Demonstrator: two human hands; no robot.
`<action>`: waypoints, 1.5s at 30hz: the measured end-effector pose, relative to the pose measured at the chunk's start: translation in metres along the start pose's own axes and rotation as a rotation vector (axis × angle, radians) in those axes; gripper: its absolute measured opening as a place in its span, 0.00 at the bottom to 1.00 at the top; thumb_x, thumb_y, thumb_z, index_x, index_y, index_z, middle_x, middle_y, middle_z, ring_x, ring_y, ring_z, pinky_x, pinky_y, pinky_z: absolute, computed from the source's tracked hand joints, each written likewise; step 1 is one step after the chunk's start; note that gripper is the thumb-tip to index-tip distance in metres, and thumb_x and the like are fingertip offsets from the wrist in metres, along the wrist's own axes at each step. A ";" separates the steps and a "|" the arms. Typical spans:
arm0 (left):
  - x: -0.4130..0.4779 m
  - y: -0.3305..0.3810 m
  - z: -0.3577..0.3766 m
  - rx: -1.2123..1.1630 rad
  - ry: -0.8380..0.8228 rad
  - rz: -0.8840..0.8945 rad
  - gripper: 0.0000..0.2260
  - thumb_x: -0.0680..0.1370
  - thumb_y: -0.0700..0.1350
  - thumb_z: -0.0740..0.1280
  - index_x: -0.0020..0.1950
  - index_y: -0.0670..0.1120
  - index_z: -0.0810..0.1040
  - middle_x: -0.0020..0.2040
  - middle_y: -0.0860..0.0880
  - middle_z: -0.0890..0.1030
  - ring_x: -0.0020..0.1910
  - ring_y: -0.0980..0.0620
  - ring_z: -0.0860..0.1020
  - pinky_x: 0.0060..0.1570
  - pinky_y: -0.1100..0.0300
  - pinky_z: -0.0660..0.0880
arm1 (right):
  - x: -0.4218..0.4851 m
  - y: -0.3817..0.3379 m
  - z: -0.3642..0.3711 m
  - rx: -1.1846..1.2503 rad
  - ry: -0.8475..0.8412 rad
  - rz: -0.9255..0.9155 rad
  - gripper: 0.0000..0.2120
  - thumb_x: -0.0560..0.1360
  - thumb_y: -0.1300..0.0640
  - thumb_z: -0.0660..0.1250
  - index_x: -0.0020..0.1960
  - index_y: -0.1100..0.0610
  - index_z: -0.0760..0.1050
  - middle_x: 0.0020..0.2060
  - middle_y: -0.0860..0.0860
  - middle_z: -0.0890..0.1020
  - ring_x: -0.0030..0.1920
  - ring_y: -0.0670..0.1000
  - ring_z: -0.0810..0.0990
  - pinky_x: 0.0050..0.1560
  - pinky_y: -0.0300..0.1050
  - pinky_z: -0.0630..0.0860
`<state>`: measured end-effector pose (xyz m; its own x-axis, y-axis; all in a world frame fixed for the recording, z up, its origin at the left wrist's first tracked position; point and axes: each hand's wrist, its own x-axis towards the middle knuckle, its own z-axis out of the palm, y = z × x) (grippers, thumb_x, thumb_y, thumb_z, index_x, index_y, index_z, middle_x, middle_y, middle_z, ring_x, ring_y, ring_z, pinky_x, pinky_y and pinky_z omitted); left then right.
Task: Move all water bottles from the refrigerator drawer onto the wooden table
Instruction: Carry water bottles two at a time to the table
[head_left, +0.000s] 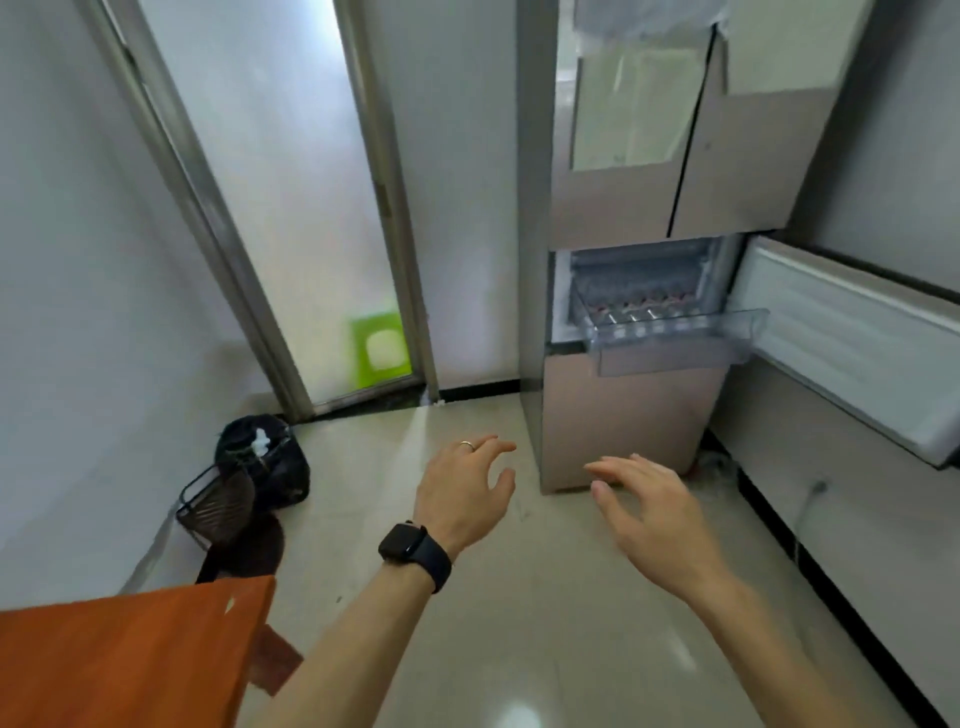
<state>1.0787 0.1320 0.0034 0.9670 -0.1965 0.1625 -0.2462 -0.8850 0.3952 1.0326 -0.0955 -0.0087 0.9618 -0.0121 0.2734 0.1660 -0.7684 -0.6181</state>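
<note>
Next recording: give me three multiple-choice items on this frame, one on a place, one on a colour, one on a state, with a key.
1. Where is the wooden table?
A. lower left of the view
B. right of the refrigerator
C. behind the glass door

2. What colour is the watch on the left wrist?
A. white
B. black
C. red

3. What state is the refrigerator drawer in?
A. shut
B. pulled out, bottles inside
C. lying on the floor

Key: 1 A, its orange-brown corner fills the lower left. 2 B, band and face are black. 3 B, the clear drawer juts forward with bottle caps showing; left hand and right hand are both empty.
</note>
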 end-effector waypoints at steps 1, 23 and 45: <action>0.021 0.015 0.007 -0.008 -0.001 0.034 0.16 0.81 0.54 0.62 0.69 0.58 0.75 0.71 0.56 0.75 0.70 0.53 0.70 0.71 0.53 0.67 | 0.009 0.015 -0.012 -0.001 0.010 0.026 0.11 0.79 0.50 0.66 0.61 0.46 0.81 0.60 0.41 0.81 0.68 0.48 0.71 0.69 0.41 0.62; 0.450 0.136 0.176 -0.208 -0.241 0.216 0.17 0.82 0.51 0.63 0.71 0.56 0.73 0.70 0.53 0.75 0.69 0.52 0.72 0.67 0.55 0.71 | 0.325 0.261 -0.096 -0.070 0.031 0.341 0.15 0.81 0.46 0.62 0.66 0.43 0.75 0.60 0.37 0.77 0.61 0.40 0.72 0.52 0.22 0.63; 0.763 0.252 0.397 -0.561 -0.746 -0.392 0.16 0.85 0.51 0.59 0.71 0.49 0.70 0.72 0.47 0.72 0.65 0.47 0.72 0.56 0.60 0.66 | 0.671 0.595 -0.009 -0.028 -0.494 0.546 0.20 0.77 0.46 0.54 0.61 0.56 0.72 0.57 0.59 0.79 0.52 0.58 0.79 0.45 0.49 0.73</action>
<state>1.7808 -0.4086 -0.1316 0.7332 -0.3181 -0.6010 0.2881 -0.6552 0.6983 1.7749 -0.5668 -0.1865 0.8929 -0.1135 -0.4358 -0.3642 -0.7512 -0.5505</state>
